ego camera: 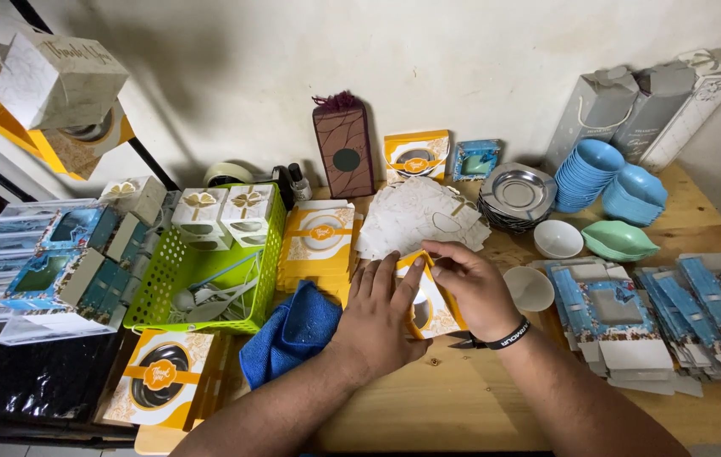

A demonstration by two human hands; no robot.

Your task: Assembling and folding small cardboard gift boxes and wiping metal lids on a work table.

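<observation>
My left hand (377, 317) and my right hand (470, 288) both grip a small yellow and white gift box (430, 309) with a round window, held over the wooden table (428, 398). The left hand's fingers lie along the box's left side and top. The right hand covers its right side, and a black wristband sits on that wrist. A blue cloth (292, 330) lies just left of my left hand. A small white bowl (530, 288) stands just right of my right hand.
A green basket (174, 271) holds white plastic cutlery and small boxes. Flat yellow boxes (322, 241), white flat boxes (419, 216), metal plates (517, 195), blue bowls (589, 173), a green dish (618, 241) and blue flat boxes (657, 317) crowd the table.
</observation>
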